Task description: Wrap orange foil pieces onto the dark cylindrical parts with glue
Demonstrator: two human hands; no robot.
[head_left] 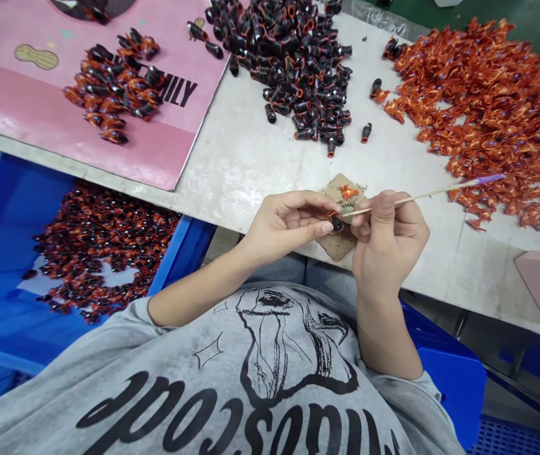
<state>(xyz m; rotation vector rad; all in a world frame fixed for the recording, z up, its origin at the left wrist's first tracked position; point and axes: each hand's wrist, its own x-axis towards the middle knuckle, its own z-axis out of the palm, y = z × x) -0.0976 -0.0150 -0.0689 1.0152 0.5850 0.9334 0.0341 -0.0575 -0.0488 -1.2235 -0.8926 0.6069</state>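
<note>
Fingers (298,212) of the left hand (282,227) pinch a small black-and-orange piece (336,223) just over a cardboard scrap (341,189); fingers (362,221) of the right hand (388,246) grip a thin wooden stick (422,198) whose tip reaches that scrap; loose orange pieces (478,120) lie beyond it.

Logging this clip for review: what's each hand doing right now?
Left hand: closed, pinching a small black-and-orange piece.
Right hand: closed, holding a thin wooden stick.

A grey short-sleeved T-shirt (109,404) bears a black sketched figure (270,341) and black lettering (232,423).
</note>
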